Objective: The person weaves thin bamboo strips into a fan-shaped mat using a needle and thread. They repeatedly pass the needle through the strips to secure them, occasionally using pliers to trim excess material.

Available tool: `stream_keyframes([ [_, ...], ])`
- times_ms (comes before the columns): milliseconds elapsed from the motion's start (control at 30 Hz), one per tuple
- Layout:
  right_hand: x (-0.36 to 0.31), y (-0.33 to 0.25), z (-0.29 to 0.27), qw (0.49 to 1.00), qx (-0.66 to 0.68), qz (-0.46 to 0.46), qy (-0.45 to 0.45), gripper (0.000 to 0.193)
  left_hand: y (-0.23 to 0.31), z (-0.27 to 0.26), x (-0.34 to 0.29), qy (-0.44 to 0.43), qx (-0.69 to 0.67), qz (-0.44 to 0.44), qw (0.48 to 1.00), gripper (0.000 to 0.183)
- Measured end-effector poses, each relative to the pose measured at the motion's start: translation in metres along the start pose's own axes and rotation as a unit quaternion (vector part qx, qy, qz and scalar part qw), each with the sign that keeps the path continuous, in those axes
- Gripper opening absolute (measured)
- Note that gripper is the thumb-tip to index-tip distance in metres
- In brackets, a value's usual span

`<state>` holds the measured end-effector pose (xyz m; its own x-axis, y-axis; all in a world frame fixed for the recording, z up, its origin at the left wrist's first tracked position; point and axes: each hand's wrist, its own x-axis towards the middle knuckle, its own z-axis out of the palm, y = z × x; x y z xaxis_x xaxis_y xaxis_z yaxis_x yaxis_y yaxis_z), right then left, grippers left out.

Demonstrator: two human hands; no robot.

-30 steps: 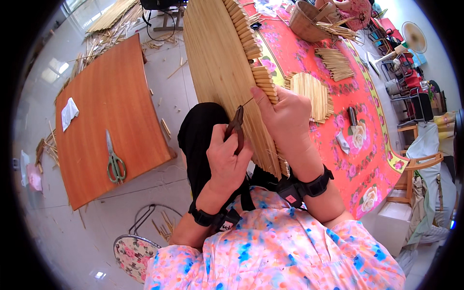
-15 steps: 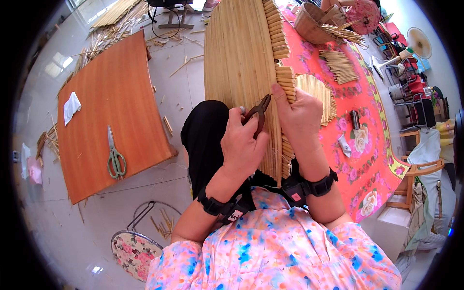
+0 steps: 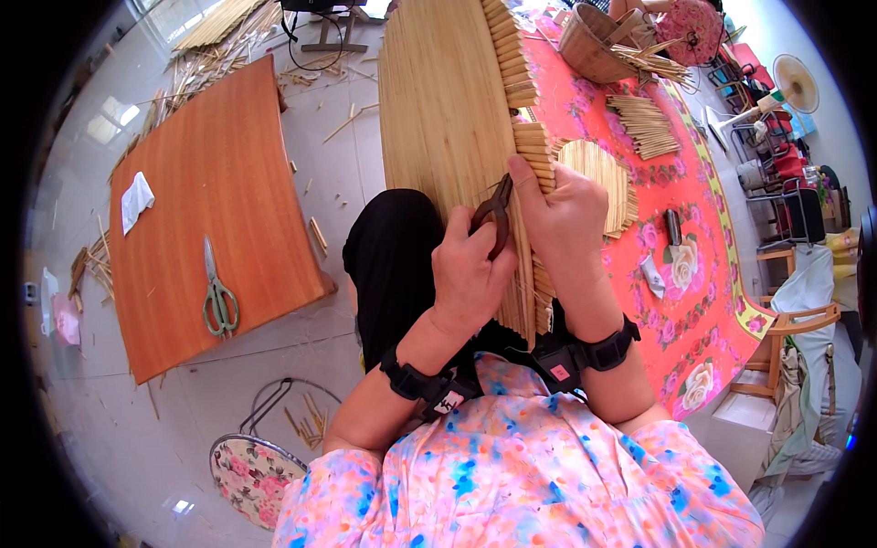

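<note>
A long panel of pale straw-coloured reed or bamboo strips (image 3: 438, 100) lies across my lap, with a row of short round stalks (image 3: 513, 64) along its right edge. My left hand (image 3: 470, 274) is closed around the handles of dark pliers (image 3: 494, 215). Their tips touch or nearly touch the panel close to my right thumb; what they bite on is too small to make out. Gripping the stalk-lined edge, my right hand (image 3: 568, 215) has its thumb on top and its fingers curled around the side.
On the left stands an orange-brown board or low table (image 3: 201, 201) bearing green-handled scissors (image 3: 217, 292) and a white tissue (image 3: 137, 203). A red floral cloth (image 3: 639, 301) at right holds a rounded stalk panel (image 3: 594, 169), a dark-handled tool (image 3: 673, 226) and a wooden bucket (image 3: 585, 46).
The pliers have turned more upright and moved slightly right, along with my left hand. The panel has shifted a little to the left. My right hand keeps its grip.
</note>
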<state>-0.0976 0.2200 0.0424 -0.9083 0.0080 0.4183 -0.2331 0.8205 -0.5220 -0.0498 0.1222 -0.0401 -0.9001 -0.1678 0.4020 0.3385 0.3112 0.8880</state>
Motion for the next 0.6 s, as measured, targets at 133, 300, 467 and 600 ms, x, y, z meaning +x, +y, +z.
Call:
stream_keyframes([
  [133,0.002,-0.001,0.010,1.000,-0.006,-0.024,-0.009,0.046,0.001,-0.021,-0.006,0.076,0.053,0.045,0.995,0.010],
  [300,0.021,0.027,0.007,0.998,-0.052,0.033,0.006,0.051,0.004,-0.084,-0.005,0.075,-0.008,0.016,0.997,0.011],
  [467,-0.002,0.019,-0.007,0.999,-0.027,0.033,-0.031,0.048,0.001,-0.088,-0.011,-0.039,-0.115,-0.072,0.990,0.017],
  [600,-0.013,0.012,-0.030,0.985,-0.116,0.020,-0.125,0.032,0.003,-0.088,-0.010,-0.136,-0.207,-0.077,0.966,0.017],
])
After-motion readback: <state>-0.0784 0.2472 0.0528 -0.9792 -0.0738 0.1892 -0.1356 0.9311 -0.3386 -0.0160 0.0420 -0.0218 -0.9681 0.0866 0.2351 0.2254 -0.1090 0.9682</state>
